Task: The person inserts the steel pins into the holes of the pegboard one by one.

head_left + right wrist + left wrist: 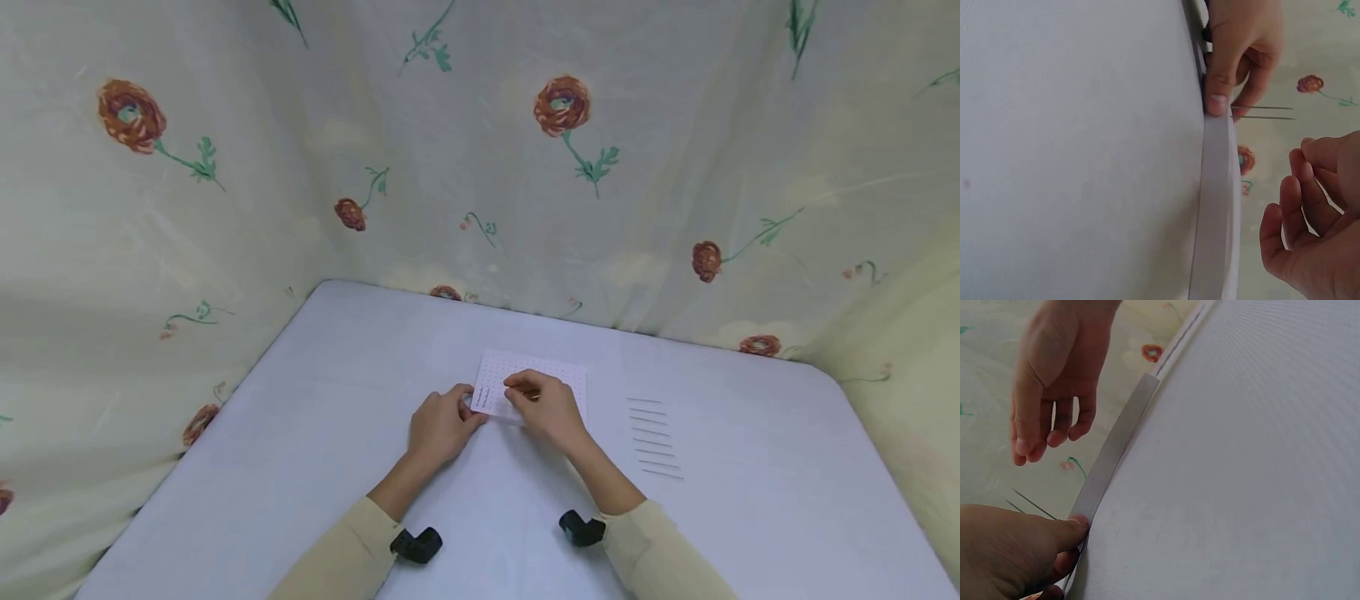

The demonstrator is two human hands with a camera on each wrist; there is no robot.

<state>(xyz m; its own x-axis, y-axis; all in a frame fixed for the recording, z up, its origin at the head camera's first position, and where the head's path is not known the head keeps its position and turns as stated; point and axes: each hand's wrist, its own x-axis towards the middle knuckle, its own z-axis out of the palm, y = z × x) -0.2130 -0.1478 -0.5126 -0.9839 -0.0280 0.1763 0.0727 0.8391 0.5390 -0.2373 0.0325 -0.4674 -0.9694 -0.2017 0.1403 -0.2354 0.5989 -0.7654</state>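
Left hand [442, 427] at the near left corner of the white perforated board [501, 375]; thumb on the board's edge, fingers bent beneath, grasping it, presumably to steady it. Board lies flat on the white table [352, 383]. At the board's left end, two thin pins [1263, 107] stand upright in the wrist views, side by side and apart from each other. Right hand [551, 408] above the board's middle, just right of the pins; fingers loosely bent, thumb and forefinger near each other. Cannot tell whether a pin sits between them; none shows clearly. Right of the board, apart from it: a column of loose pins [651, 432] lying roughly parallel, about eight.

Step in hand, by judgement: setting pins into the board's holes, early on. Next move calls for a pin held upright, tip lined up with a free hole beside the standing pair, board kept still.
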